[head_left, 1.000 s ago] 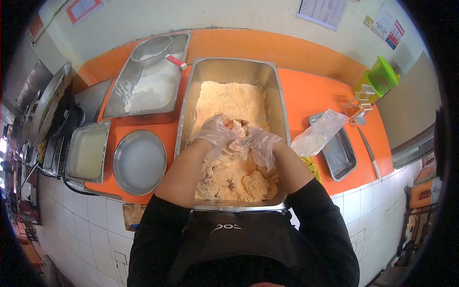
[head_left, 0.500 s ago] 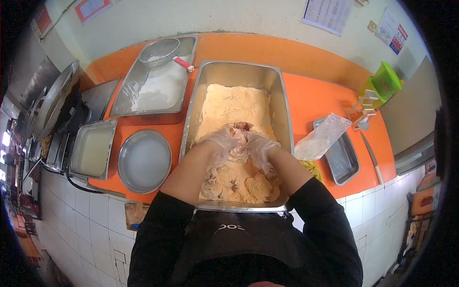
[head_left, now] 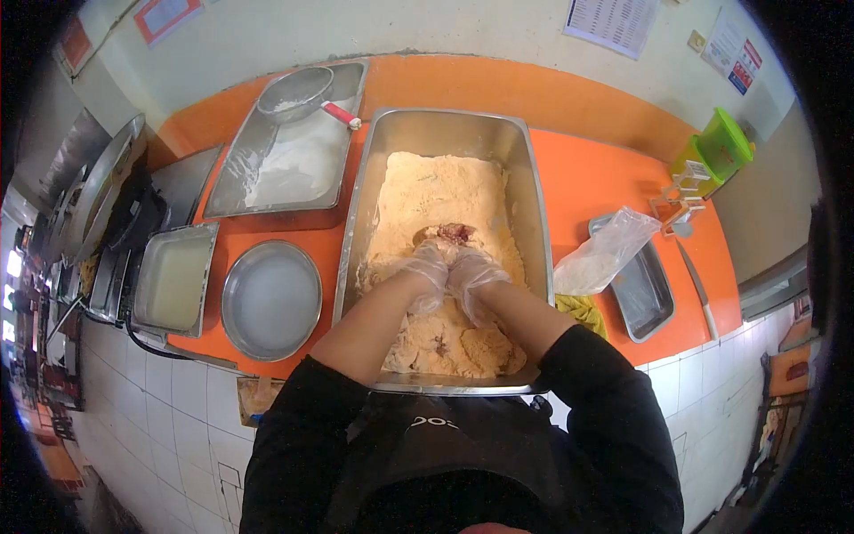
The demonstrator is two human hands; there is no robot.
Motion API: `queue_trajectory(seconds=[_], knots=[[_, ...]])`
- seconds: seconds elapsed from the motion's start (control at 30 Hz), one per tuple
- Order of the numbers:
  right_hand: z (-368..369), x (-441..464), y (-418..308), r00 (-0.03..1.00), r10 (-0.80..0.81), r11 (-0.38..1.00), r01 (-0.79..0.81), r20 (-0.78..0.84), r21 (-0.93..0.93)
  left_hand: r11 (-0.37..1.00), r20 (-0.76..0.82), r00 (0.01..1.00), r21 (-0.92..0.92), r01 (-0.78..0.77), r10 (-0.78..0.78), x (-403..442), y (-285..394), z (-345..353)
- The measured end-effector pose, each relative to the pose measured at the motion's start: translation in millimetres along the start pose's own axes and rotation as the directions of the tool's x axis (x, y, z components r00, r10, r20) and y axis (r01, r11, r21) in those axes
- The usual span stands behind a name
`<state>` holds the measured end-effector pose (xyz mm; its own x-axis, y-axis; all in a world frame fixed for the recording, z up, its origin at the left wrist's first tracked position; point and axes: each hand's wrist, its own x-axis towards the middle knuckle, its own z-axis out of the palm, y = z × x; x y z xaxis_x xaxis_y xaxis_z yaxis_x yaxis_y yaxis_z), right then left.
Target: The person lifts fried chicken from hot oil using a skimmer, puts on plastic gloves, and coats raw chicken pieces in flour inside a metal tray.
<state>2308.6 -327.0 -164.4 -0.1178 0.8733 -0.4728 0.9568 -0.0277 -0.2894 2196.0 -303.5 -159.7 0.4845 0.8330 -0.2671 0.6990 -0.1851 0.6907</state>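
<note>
Mid-pan, left hand (head_left: pixel 431 270) and right hand (head_left: pixel 473 272), gloved, are now sitting closer together than a second ago; handling is apparently shifting to the near side of the meat piece (head_left: pixel 456 233). Fingers are hiding: spread and grip, cannot tell. Meat is lying in the steel pan's (head_left: pixel 445 131) orange-tinted flour (head_left: pixel 436 187), showing dark red, partly coated.

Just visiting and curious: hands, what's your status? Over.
Left hand and right hand, gloved, together at reddish, meat-like piece. Piece amid orange powder, in deep metal tray. Plastic bag outside, right of tray.
</note>
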Motion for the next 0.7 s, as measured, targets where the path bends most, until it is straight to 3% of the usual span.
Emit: queue_trajectory(seconds=[0.07, 0.13, 0.2, 0.27, 0.37, 0.4, 0.47, 0.5, 0.53, 0.6, 0.63, 0.67, 0.7], knots=[[14.6, 10.4, 9.0, 0.999, -0.031, 0.999, 0.030, -0.036, -0.036, 0.959, -0.016, 0.996, 0.274, -0.078, 0.086, 11.3, -19.1, 17.4], [11.5, 7.5, 5.4, 1.000, -0.014, 0.999, 0.012, -0.028, -0.049, 0.973, -0.009, 0.999, 0.227, -0.049, 0.052, 17.9, -33.1, 26.7], [1.9, -5.5, -3.9, 0.999, -0.045, 0.993, 0.042, -0.018, -0.111, 0.984, 0.046, 0.994, -0.142, 0.105, -0.100, 24.4, -47.5, 31.4], [-13.6, -24.1, -18.6, 0.992, -0.127, 0.969, 0.121, -0.011, -0.213, 0.839, 0.143, 0.964, -0.475, 0.266, -0.224, 27.2, -57.8, 29.8], [-11.4, -29.2, -22.6, 0.983, -0.003, 0.989, 0.030, -0.182, 0.144, 0.648, 0.202, 0.969, -0.720, 0.247, -0.145, 25.8, -62.9, 22.9], [-9.2, -30.4, -20.1, 0.948, -0.048, 0.991, 0.085, -0.314, 0.104, 0.608, 0.190, 0.979, -0.769, 0.198, -0.080, 26.6, -62.3, 17.3], [-0.3, -25.4, -3.4, 0.819, -0.143, 0.985, 0.174, -0.556, 0.004, 0.333, 0.229, 0.972, -0.913, 0.236, -0.060, 23.2, -50.4, -7.6], [9.8, -6.2, 16.8, 0.842, -0.176, 0.969, 0.238, -0.511, 0.059, 0.177, 0.245, 0.969, -0.952, 0.249, -0.042, 18.7, -39.2, -20.0], [27.3, 21.1, 43.9, 0.862, -0.209, 0.948, 0.294, -0.463, 0.119, 0.338, 0.245, 0.960, -0.900, 0.276, -0.134, 6.8, -23.1, -30.0], [23.5, 31.3, 51.7, 0.932, -0.117, 0.928, 0.225, -0.344, 0.295, 0.613, 0.195, 0.931, -0.707, 0.352, -0.309, -17.6, 4.2, -43.5], [7.0, 21.8, 39.2, 0.966, 0.004, 0.914, 0.102, -0.259, 0.394, 0.884, 0.206, 0.957, -0.381, 0.270, -0.203, -14.0, 2.0, -44.3], [-2.8, 16.9, 31.7, 0.980, 0.117, 0.878, -0.026, -0.162, 0.478, 0.994, 0.254, 0.961, 0.004, 0.111, -0.109, -7.7, -3.5, -45.0], [-0.7, 22.5, 33.5, 0.981, 0.121, 0.901, -0.045, -0.150, 0.431, 0.973, 0.295, 0.954, 0.231, -0.011, -0.059, -6.0, -5.6, -45.7]])
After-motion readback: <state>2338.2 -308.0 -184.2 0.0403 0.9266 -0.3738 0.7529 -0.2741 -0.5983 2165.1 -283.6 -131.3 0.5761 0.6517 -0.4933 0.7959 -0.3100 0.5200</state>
